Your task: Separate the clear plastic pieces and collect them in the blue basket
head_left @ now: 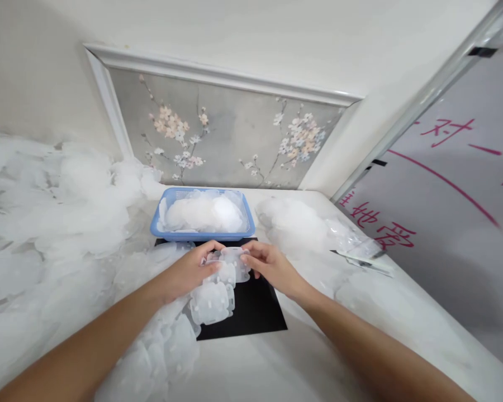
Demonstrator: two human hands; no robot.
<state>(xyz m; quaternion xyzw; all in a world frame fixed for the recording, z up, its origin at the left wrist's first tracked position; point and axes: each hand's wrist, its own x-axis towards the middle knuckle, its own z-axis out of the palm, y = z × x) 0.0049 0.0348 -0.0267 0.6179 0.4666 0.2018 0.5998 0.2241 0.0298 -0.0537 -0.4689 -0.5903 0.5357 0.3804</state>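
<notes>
From where I stood, both hands were working over the black mat (260,310), just in front of the blue basket (203,237). The right hand (274,268) had its thumb and fingers closed in a pinch on the edge of a frosted plastic piece (236,258). The left hand (188,273) was curled nearly closed, thumb against fingers, on the overlapping pieces (224,273) just beside it; how many it had hold of, I couldn't tell. More lay below in a loose cluster (212,304), spilling off the mat onto the white surface (235,371).

The pieces looked thin and slick to me, so two could easily have clung together and come up as one, or a notched edge could have snagged its neighbour and dragged it askew. The left forearm passed close by the big heap (67,201), and a careless elbow might have started a slide. The basket was piled high, too; a knock could have tipped some out.
</notes>
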